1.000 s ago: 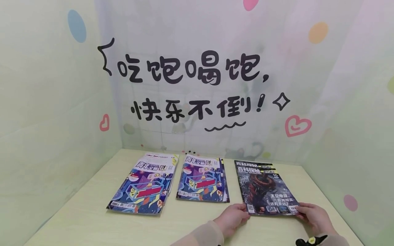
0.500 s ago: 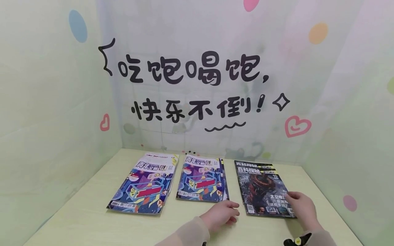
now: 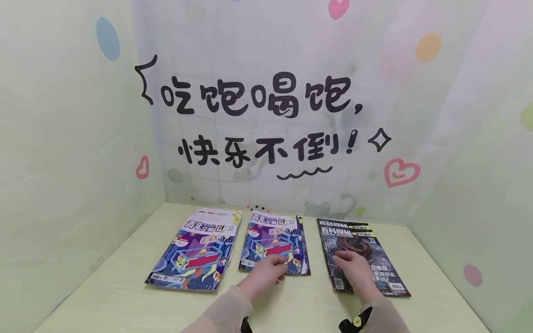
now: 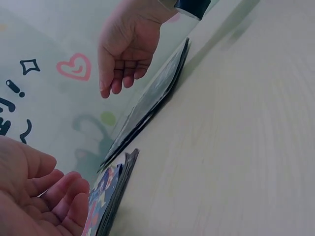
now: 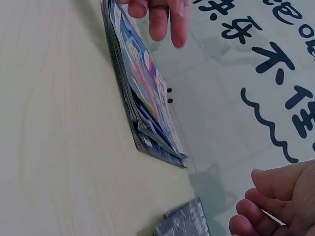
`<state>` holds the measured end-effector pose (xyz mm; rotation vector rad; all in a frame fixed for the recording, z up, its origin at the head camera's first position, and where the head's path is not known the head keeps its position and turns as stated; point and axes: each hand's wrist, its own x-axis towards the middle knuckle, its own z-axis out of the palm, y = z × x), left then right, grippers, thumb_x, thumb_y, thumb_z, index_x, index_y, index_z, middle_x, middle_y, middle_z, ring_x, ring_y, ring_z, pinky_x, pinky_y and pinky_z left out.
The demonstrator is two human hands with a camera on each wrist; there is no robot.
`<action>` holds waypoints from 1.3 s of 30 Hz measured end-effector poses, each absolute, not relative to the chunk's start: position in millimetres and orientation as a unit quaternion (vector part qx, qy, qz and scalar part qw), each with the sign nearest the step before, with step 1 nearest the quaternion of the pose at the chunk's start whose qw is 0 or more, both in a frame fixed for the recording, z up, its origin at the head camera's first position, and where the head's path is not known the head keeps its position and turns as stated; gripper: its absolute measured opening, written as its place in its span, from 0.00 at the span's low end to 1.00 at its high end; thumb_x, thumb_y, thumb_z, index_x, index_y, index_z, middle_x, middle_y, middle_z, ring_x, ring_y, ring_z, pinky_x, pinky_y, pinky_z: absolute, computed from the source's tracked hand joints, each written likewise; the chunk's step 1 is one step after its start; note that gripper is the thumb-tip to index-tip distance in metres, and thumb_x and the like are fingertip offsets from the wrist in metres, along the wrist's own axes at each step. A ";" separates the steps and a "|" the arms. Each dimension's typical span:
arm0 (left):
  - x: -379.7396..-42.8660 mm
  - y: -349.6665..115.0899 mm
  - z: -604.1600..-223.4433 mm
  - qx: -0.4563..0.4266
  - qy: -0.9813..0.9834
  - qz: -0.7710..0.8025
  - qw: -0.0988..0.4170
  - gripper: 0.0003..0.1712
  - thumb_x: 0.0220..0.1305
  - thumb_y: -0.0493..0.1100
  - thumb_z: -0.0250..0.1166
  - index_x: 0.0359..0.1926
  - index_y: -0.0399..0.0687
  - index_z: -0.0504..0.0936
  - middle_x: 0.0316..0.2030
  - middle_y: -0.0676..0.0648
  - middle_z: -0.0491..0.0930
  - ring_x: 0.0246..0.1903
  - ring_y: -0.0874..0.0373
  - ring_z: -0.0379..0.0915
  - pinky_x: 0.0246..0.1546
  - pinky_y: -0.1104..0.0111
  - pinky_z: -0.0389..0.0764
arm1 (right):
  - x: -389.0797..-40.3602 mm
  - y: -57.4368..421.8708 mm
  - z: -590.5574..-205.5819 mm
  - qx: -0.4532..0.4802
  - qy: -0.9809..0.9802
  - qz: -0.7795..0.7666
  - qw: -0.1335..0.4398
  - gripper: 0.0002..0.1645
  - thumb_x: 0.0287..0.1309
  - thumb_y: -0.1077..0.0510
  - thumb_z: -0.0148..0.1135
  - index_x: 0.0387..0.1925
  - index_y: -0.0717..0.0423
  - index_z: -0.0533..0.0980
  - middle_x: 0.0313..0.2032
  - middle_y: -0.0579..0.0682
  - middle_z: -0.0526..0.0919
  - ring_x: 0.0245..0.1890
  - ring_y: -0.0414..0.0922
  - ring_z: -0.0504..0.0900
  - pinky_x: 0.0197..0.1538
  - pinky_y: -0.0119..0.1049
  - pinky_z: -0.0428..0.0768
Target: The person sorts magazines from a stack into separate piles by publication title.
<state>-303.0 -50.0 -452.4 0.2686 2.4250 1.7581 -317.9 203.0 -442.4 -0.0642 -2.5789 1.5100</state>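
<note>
My left hand (image 3: 263, 276), its fingers loosely bent and holding nothing, overlaps the near edge of the middle stack of purple magazines (image 3: 266, 240). In the left wrist view, that hand (image 4: 37, 191) hovers beside the stack's edge. Above the dark magazines (image 3: 385, 268) on the right is my right hand (image 3: 357, 273), thumb and fingers relaxed around nothing; the right wrist view shows a gap between thumb and fingers (image 5: 246, 223). A second dark cover peeks out behind the top one. Farther left lies another purple magazine (image 3: 193, 254) on top of a paler one.
All three stacks lie in a row on a pale wooden table (image 3: 125, 300). Printed cloth walls (image 3: 266, 55) with black lettering and coloured dots close in the back and both sides. A dark strap (image 3: 354, 321) sits at the right wrist.
Both hands held the right magazine's near corners; they have let go and moved left. The left hand now overlaps the middle stack, the right hand the dark cover. The magazines stay nearly in place.
</note>
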 end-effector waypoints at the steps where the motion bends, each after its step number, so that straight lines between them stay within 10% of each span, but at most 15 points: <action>1: -304.2 -55.0 -452.1 0.084 0.809 0.580 0.056 0.22 0.68 0.42 0.57 0.58 0.36 0.75 0.43 0.43 0.79 0.33 0.55 0.74 0.34 0.65 0.80 | -319.4 197.0 -443.2 -0.019 -0.857 0.510 0.072 0.22 0.62 0.56 0.59 0.52 0.69 0.76 0.49 0.63 0.80 0.47 0.55 0.78 0.48 0.50 0.78; 16: -311.9 -88.6 -470.1 -0.047 0.848 0.520 -0.093 0.20 0.68 0.39 0.54 0.59 0.37 0.75 0.57 0.35 0.71 0.60 0.38 0.64 0.61 0.46 0.66 | -337.9 133.8 -470.8 -0.017 -0.850 0.521 0.071 0.19 0.59 0.57 0.62 0.45 0.70 0.79 0.38 0.59 0.83 0.37 0.49 0.80 0.40 0.44 0.80; 39: -321.3 -98.3 -486.8 -0.100 0.890 0.410 -0.174 0.21 0.65 0.33 0.52 0.57 0.26 0.74 0.52 0.27 0.72 0.55 0.31 0.64 0.59 0.43 0.62 | -342.2 107.5 -486.0 -0.090 -0.876 0.465 0.093 0.19 0.51 0.63 0.69 0.43 0.70 0.79 0.38 0.60 0.83 0.39 0.53 0.79 0.45 0.49 0.78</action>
